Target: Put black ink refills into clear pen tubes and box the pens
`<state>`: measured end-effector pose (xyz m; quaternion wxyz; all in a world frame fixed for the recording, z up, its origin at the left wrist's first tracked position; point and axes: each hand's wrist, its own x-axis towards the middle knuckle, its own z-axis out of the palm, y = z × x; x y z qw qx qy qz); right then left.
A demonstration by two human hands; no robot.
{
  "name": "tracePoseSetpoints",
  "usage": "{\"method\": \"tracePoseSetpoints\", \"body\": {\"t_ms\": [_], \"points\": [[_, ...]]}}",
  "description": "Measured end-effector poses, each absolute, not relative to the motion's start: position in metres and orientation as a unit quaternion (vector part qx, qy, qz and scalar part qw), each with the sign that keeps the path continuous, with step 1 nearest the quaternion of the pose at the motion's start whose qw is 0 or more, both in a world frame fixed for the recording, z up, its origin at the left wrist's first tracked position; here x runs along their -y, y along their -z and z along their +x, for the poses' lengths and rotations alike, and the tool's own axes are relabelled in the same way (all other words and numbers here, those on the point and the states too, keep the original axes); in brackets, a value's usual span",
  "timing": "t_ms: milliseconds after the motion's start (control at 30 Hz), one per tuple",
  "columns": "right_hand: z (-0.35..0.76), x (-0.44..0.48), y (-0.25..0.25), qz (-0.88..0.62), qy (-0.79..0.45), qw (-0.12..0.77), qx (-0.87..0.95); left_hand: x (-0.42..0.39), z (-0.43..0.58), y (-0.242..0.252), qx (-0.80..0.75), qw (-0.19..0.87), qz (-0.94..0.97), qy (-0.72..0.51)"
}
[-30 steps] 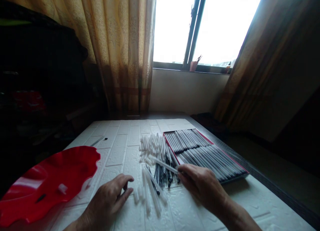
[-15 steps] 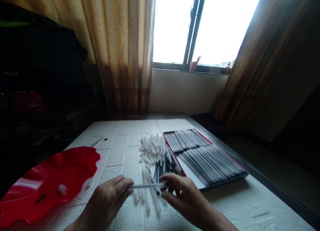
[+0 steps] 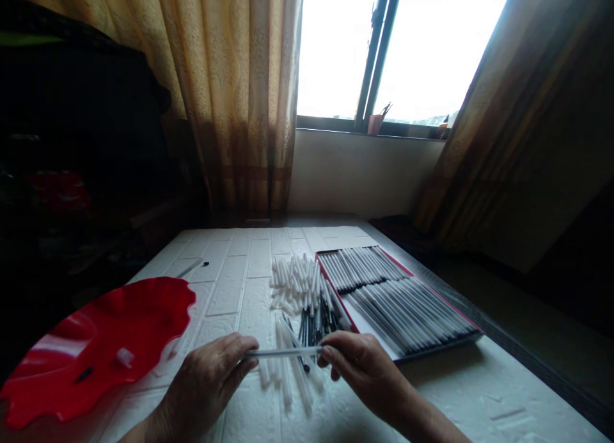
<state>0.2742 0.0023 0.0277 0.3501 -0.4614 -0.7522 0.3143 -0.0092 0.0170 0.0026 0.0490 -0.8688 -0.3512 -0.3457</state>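
Note:
Between my two hands a slim translucent pen barrel [image 3: 290, 352] lies level above the table. My left hand [image 3: 206, 376] pinches its left end between thumb and fingers. At the other end, my right hand [image 3: 362, 366] is closed on the barrel with thumb and forefinger; whatever small part sits in those fingertips is hidden. Beneath it lie loose clear tubes [image 3: 300, 388]. Just beyond are black refills or pen parts [image 3: 311, 325] and a heap of whitish caps or tubes [image 3: 297, 280]. A shallow box [image 3: 357, 328] to the right holds two rows of pens [image 3: 412, 315].
A red wavy-rimmed bowl [image 3: 158, 293] stands at the left, with a small clear piece and a dark piece in it. Behind it lie a thin tube [image 3: 190, 268] and a small black bit [image 3: 206, 264]. The white brick-patterned table [image 3: 225, 289] faces a curtained window.
My right fingers have closed more tightly around the barrel's right end. The barrel stays level between both hands. The whole view has shifted slightly.

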Motion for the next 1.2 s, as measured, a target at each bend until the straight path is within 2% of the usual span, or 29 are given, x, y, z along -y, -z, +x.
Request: {"method": "tracePoseSetpoints", "body": {"t_ms": [367,633,900,1200], "points": [[0.271,0.0,-0.032,-0.436,-0.323,0.371,0.753,-0.016,-0.008,-0.007,0.356,0.025,-0.873,0.332],[0.272,0.0,-0.026,-0.419,-0.21,0.419,0.778,-0.015,-0.005,-0.01,0.358,-0.062,-0.879,0.307],[0.272,-0.002,-0.025,-0.473,-0.283,0.372,0.747,-0.016,-0.009,0.001,0.369,-0.06,-0.862,0.341],[0.27,-0.001,-0.023,-0.456,-0.292,0.389,0.745,-0.014,-0.007,-0.006,0.366,-0.055,-0.858,0.356]]}}
